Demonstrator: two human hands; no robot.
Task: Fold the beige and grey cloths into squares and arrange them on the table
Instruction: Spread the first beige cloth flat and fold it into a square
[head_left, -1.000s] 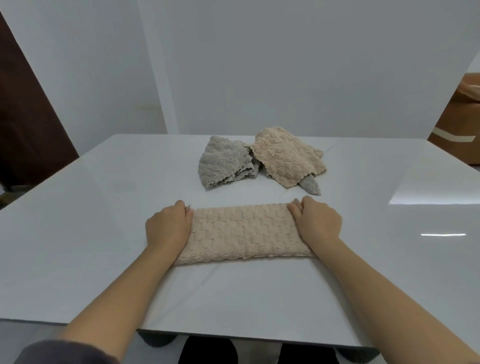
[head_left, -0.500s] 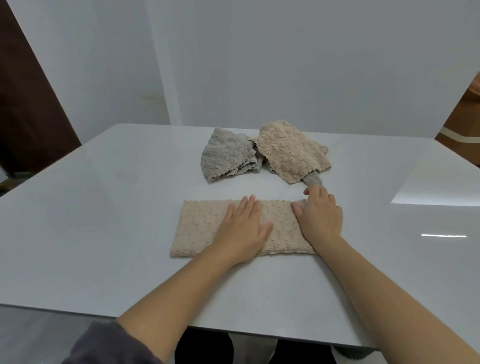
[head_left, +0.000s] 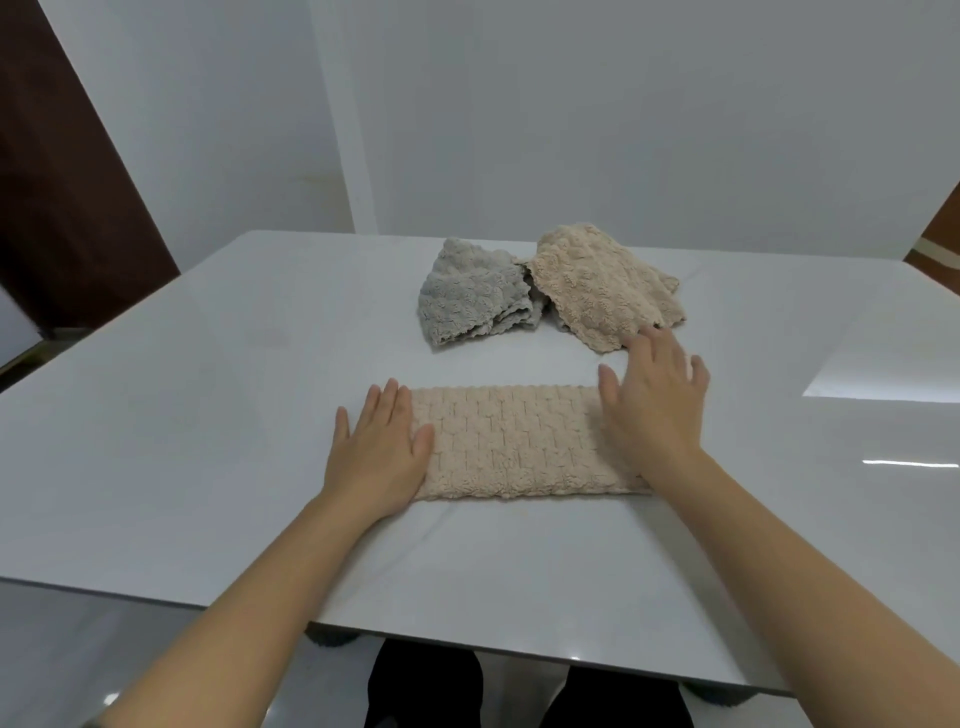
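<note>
A beige cloth (head_left: 514, 441), folded into a long strip, lies flat on the white table (head_left: 208, 415) in front of me. My left hand (head_left: 382, 447) rests flat on its left end with fingers straight. My right hand (head_left: 654, 402) covers its right end, fingers spread and straight, the fingertips reaching toward the pile behind. Farther back lie a crumpled grey cloth (head_left: 470, 293) and, to its right, a crumpled beige cloth (head_left: 602, 283), touching each other.
The table's near edge (head_left: 467, 642) runs just above my legs. A dark brown door (head_left: 62, 208) stands at the left and a brown piece of furniture (head_left: 943, 239) at the far right. A white wall rises behind the table.
My left hand has slid from the strip's middle back to its left end. My right hand has lifted its fingers forward toward the beige cloth in the pile.
</note>
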